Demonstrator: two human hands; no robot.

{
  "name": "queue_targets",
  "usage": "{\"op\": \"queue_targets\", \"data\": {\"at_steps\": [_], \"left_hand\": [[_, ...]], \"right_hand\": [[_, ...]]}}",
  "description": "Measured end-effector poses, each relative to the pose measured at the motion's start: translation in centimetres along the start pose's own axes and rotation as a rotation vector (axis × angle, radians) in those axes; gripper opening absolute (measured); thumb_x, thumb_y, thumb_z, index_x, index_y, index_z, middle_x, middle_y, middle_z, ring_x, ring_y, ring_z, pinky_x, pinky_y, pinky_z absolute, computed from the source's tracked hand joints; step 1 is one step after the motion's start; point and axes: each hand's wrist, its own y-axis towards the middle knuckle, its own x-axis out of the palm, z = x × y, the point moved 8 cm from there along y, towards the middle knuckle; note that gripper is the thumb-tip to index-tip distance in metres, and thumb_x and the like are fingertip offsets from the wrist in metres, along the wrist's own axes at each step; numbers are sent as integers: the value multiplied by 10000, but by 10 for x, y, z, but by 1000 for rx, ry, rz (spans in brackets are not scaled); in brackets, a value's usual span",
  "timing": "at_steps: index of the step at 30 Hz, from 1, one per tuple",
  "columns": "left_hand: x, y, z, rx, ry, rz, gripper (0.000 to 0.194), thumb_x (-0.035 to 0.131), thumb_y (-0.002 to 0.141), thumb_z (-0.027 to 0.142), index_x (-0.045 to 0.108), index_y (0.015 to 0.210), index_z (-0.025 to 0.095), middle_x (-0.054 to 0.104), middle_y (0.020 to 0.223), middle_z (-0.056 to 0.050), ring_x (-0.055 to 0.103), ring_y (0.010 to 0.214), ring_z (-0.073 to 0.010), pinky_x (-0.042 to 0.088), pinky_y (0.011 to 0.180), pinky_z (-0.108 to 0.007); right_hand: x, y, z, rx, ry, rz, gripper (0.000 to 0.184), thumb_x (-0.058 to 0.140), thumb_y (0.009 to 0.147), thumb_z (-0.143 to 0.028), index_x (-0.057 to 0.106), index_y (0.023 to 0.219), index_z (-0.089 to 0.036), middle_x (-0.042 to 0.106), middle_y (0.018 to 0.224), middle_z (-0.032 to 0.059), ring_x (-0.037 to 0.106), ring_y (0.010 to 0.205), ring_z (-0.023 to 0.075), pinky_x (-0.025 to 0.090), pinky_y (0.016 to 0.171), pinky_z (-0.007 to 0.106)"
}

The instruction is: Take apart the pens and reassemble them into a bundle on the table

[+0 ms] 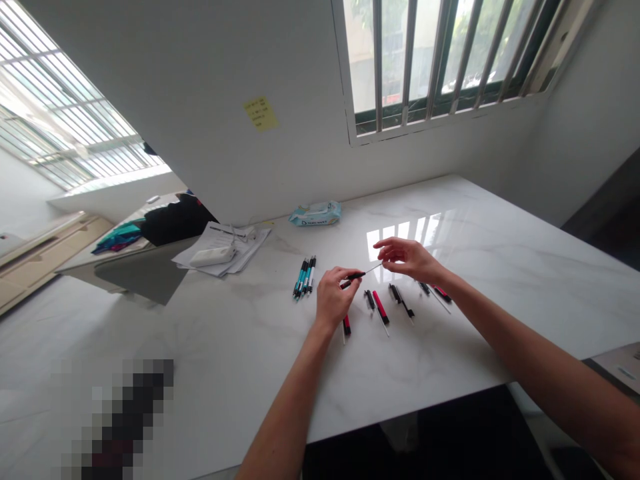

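Left hand [336, 298] clamps a slim black pen barrel [353, 276]; right hand [407, 260] pinches its thin silver refill [370, 270].

Black pen [352, 276] with thin silver rod; red-and-black pens [380, 308]; teal-and-black pens [303, 277]; white marble bench [465, 340], grey-veined; pale blue packet [315, 213]; yellow note [261, 113].

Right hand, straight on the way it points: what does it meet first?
The black pen body held in the left hand, most likely. The right hand points that way, its fingers already pinching the thin pen refill that leads to it. Depth is hard to judge from this view.
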Motion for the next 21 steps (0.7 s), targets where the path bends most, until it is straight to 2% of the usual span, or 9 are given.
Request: {"op": "queue_targets", "data": {"at_steps": [7, 13, 16, 18, 21], "left_hand": [[1, -2, 11, 66, 116, -13, 155, 711, 918, 205, 815, 978, 304, 763, 973, -22, 655, 977, -228, 510, 905, -379], [7, -4, 15, 99, 97, -46, 141, 722, 923, 218, 806, 998, 302, 754, 961, -17, 644, 983, -225, 507, 906, -371], [9, -5, 16, 101, 91, -54, 138, 726, 922, 221, 803, 1008, 297, 756, 967, -17, 644, 982, -226, 507, 913, -375], [9, -5, 18, 106, 92, -55, 143, 727, 921, 219, 802, 1013, 299, 758, 972, -15, 646, 980, -225, 510, 914, -376], [9, -5, 20, 111, 96, -61, 155, 720, 924, 215, 801, 1021, 305, 758, 972, -18, 651, 982, -227, 514, 915, -376]], "right_hand": [[11, -4, -10, -35, -95, -56, 427, 728, 848, -281, 710, 1274, -264, 738, 990, 45, 712, 881, 192, 629, 910, 411], [23, -7, -11, -36, -115, -87, 363, 713, 862, -250, 725, 1225, -273, 741, 966, 31, 732, 921, 205, 620, 936, 418], [24, -7, -20, -89, -192, -84, 369, 746, 859, -267, 720, 1227, -290, 747, 1051, 49, 718, 994, 236, 604, 932, 446], [24, -7, -29, -163, -314, -74, 323, 796, 838, -291, 744, 1156, -305, 736, 1146, 63, 679, 1089, 275, 567, 970, 489], [25, -7, -37, -245, -454, -63, 161, 837, 826, -340, 779, 973, -311, 719, 1198, 71, 611, 1175, 321, 516, 1011, 539]]}}
